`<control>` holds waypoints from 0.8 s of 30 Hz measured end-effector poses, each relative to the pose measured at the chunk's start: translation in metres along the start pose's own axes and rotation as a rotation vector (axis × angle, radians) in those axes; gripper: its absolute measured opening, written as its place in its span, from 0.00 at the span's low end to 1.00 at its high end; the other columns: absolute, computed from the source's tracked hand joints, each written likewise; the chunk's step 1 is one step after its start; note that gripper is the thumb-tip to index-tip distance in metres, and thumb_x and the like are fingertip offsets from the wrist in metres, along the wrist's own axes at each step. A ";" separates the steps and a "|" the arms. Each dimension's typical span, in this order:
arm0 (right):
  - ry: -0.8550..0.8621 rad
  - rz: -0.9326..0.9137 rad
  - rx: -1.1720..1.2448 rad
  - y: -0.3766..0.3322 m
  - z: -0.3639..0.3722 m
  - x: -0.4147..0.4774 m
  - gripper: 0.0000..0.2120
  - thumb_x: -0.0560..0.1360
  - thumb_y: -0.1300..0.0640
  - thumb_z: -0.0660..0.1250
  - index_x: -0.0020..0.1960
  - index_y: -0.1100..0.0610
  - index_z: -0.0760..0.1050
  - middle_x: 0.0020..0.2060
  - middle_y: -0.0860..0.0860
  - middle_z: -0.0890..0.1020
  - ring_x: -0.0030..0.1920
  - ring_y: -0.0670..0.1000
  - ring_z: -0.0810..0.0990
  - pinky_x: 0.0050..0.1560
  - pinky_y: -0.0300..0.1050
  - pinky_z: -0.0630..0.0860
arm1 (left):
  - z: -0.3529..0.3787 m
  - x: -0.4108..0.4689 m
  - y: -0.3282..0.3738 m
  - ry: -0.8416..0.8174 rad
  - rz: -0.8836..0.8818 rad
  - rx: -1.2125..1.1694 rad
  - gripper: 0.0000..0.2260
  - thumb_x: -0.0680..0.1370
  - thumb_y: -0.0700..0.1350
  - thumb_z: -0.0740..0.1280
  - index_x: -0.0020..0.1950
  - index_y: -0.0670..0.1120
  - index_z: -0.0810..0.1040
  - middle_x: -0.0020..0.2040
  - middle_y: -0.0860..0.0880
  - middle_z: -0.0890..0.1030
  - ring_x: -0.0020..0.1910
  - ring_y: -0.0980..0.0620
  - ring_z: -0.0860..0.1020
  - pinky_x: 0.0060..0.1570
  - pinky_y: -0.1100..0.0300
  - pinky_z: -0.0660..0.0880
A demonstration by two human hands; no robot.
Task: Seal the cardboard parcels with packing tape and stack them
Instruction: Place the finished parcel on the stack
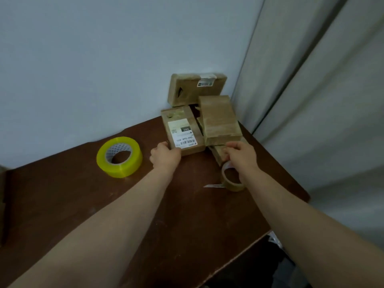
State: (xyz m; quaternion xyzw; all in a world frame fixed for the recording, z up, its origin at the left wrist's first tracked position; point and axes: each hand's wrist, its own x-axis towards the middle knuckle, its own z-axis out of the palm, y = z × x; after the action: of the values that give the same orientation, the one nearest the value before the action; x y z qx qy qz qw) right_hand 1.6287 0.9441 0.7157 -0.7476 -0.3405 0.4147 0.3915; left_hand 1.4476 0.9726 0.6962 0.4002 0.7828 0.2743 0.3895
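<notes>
Brown cardboard parcel with a white barcode label [182, 134] lies flat near the far right corner of a dark brown wooden table [104, 204], which stands against a pale wall [104, 59]. The left hand [166, 156] grips this labelled parcel at its near left corner, fingers curled round the edge. Touching it on the right, a taller brown parcel [220, 119] wrapped in clear tape sits partly over a low cardboard parcel [217, 153]. The right hand [242, 155] is at the near end of that low parcel, fingertips on it; whether it grips cannot be made out. The two hands are apart, one at each side of the cluster. Behind, a fourth brown parcel [195, 90] with a small label stands on edge against the wall. A small roll of clear packing tape [230, 181] lies flat under the right wrist, with a thin white strip [214, 185] just to its left. A large roll of yellow-tinted tape [119, 156] lies flat to the left of the left hand. Pale grey curtains [311, 100] hang on the right.
</notes>
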 end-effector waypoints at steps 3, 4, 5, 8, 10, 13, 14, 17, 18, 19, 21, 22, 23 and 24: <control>0.039 -0.058 -0.072 -0.007 -0.006 0.024 0.09 0.78 0.62 0.61 0.55 0.56 0.77 0.48 0.53 0.81 0.44 0.50 0.79 0.47 0.45 0.77 | 0.016 0.015 0.004 -0.013 -0.034 0.011 0.24 0.76 0.47 0.66 0.71 0.44 0.68 0.68 0.40 0.69 0.68 0.39 0.67 0.68 0.49 0.65; 0.056 -0.081 -0.113 -0.009 -0.006 0.030 0.09 0.78 0.62 0.61 0.55 0.55 0.77 0.52 0.54 0.81 0.48 0.52 0.79 0.50 0.47 0.76 | 0.020 0.020 0.006 -0.011 -0.043 0.017 0.24 0.76 0.47 0.67 0.71 0.44 0.68 0.68 0.40 0.70 0.67 0.39 0.68 0.68 0.49 0.66; 0.066 -0.115 -0.161 -0.011 -0.005 0.037 0.10 0.79 0.61 0.60 0.56 0.55 0.77 0.54 0.54 0.80 0.52 0.53 0.78 0.53 0.48 0.76 | 0.024 0.025 0.007 -0.009 -0.056 0.023 0.24 0.76 0.47 0.67 0.70 0.43 0.68 0.67 0.40 0.71 0.66 0.39 0.69 0.67 0.49 0.66; 0.049 -0.291 -0.330 -0.015 0.000 0.056 0.13 0.79 0.61 0.59 0.60 0.53 0.76 0.60 0.52 0.76 0.58 0.50 0.74 0.56 0.46 0.72 | 0.035 0.043 0.010 0.010 -0.136 -0.004 0.25 0.75 0.47 0.69 0.70 0.42 0.68 0.67 0.40 0.71 0.65 0.39 0.70 0.65 0.46 0.69; 0.000 -0.418 -0.489 -0.018 0.001 0.073 0.15 0.78 0.61 0.59 0.63 0.51 0.75 0.63 0.52 0.72 0.64 0.53 0.70 0.62 0.49 0.69 | 0.045 0.054 0.012 0.028 -0.229 -0.078 0.29 0.74 0.50 0.71 0.70 0.40 0.66 0.68 0.39 0.70 0.65 0.39 0.70 0.65 0.45 0.69; -0.138 -0.502 -0.716 -0.021 0.000 0.102 0.19 0.79 0.55 0.59 0.70 0.46 0.69 0.71 0.53 0.65 0.72 0.56 0.59 0.71 0.54 0.60 | 0.059 0.062 0.013 0.079 -0.352 -0.197 0.32 0.72 0.54 0.74 0.68 0.40 0.67 0.66 0.40 0.72 0.64 0.40 0.72 0.61 0.48 0.72; -0.199 -0.507 -0.758 -0.020 0.000 0.112 0.20 0.80 0.52 0.59 0.72 0.44 0.65 0.73 0.53 0.61 0.74 0.57 0.54 0.72 0.56 0.57 | 0.065 0.063 0.014 0.106 -0.381 -0.222 0.32 0.71 0.55 0.74 0.67 0.40 0.68 0.65 0.41 0.73 0.63 0.40 0.72 0.58 0.49 0.73; -0.359 -0.521 -0.804 -0.011 -0.001 0.134 0.23 0.80 0.45 0.59 0.74 0.40 0.60 0.77 0.50 0.51 0.76 0.57 0.45 0.72 0.58 0.55 | 0.080 0.066 0.019 0.185 -0.434 -0.265 0.30 0.69 0.52 0.77 0.64 0.41 0.71 0.63 0.41 0.74 0.60 0.42 0.74 0.55 0.49 0.75; -0.375 -0.542 -0.797 -0.008 0.000 0.138 0.23 0.79 0.45 0.59 0.74 0.41 0.61 0.77 0.51 0.51 0.76 0.56 0.44 0.72 0.58 0.55 | 0.082 0.066 0.021 0.208 -0.446 -0.308 0.28 0.68 0.50 0.78 0.62 0.40 0.71 0.62 0.41 0.75 0.58 0.43 0.76 0.52 0.51 0.76; -0.379 -0.568 -0.783 -0.006 0.000 0.140 0.23 0.79 0.45 0.59 0.74 0.42 0.62 0.76 0.51 0.50 0.75 0.56 0.44 0.72 0.57 0.56 | 0.083 0.066 0.024 0.233 -0.460 -0.369 0.27 0.67 0.48 0.78 0.59 0.40 0.72 0.60 0.42 0.77 0.56 0.44 0.77 0.47 0.54 0.77; -0.379 -0.601 -0.749 -0.004 -0.001 0.142 0.23 0.79 0.46 0.60 0.73 0.43 0.64 0.76 0.52 0.51 0.75 0.55 0.44 0.71 0.57 0.56 | 0.083 0.063 0.027 0.279 -0.473 -0.499 0.27 0.67 0.45 0.79 0.60 0.39 0.71 0.54 0.44 0.80 0.48 0.48 0.80 0.38 0.59 0.76; -0.380 -0.603 -0.740 -0.004 -0.002 0.143 0.23 0.79 0.46 0.60 0.73 0.44 0.64 0.76 0.53 0.51 0.75 0.55 0.44 0.71 0.57 0.56 | 0.083 0.061 0.029 0.295 -0.478 -0.542 0.29 0.68 0.44 0.78 0.63 0.38 0.70 0.50 0.45 0.80 0.44 0.50 0.80 0.36 0.59 0.77; -0.380 -0.601 -0.737 -0.004 -0.003 0.145 0.23 0.79 0.46 0.60 0.73 0.44 0.64 0.76 0.52 0.51 0.75 0.55 0.44 0.71 0.57 0.56 | 0.083 0.059 0.031 0.306 -0.485 -0.576 0.30 0.68 0.43 0.77 0.65 0.39 0.69 0.48 0.45 0.80 0.43 0.50 0.80 0.38 0.57 0.79; -0.380 -0.600 -0.740 -0.005 -0.003 0.146 0.23 0.79 0.46 0.60 0.73 0.44 0.64 0.76 0.52 0.51 0.75 0.55 0.44 0.72 0.57 0.55 | 0.082 0.056 0.032 0.319 -0.492 -0.606 0.31 0.69 0.42 0.77 0.67 0.39 0.68 0.49 0.44 0.80 0.45 0.48 0.81 0.43 0.53 0.80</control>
State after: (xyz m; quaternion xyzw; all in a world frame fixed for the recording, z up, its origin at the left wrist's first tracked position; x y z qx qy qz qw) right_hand 1.6923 1.0670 0.6694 -0.6171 -0.7290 0.2643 0.1337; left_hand 1.5083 1.0463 0.6532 0.0213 0.7896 0.4492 0.4176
